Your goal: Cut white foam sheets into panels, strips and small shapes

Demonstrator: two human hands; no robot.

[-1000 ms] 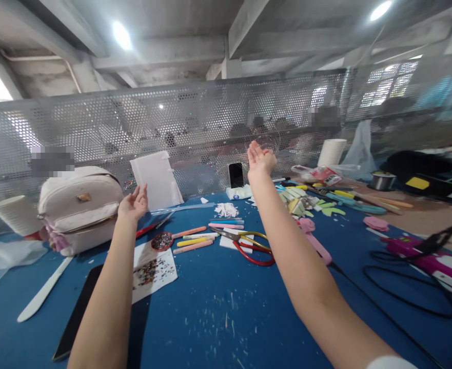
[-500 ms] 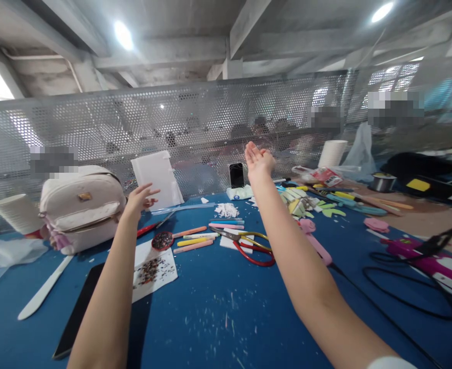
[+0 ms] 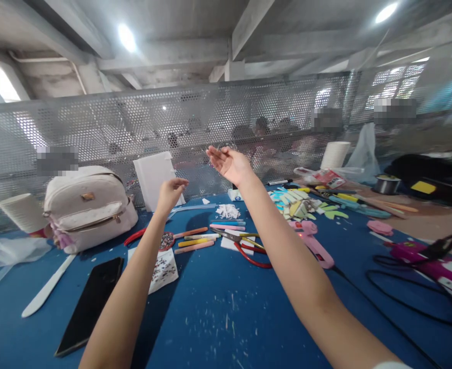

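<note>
White box (image 3: 151,174) stood at the far edge of the table (image 3: 226,307), against the mesh screen (image 3: 95,128) | your left hand (image 3: 171,192) hung just before it, fingers curled, grasp impossible to tell | your right hand (image 3: 229,164) was beside, released, palm up.

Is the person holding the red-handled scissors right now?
No, the red-handled scissors lie on the blue table, while the left hand and right hand are raised above it.
</note>
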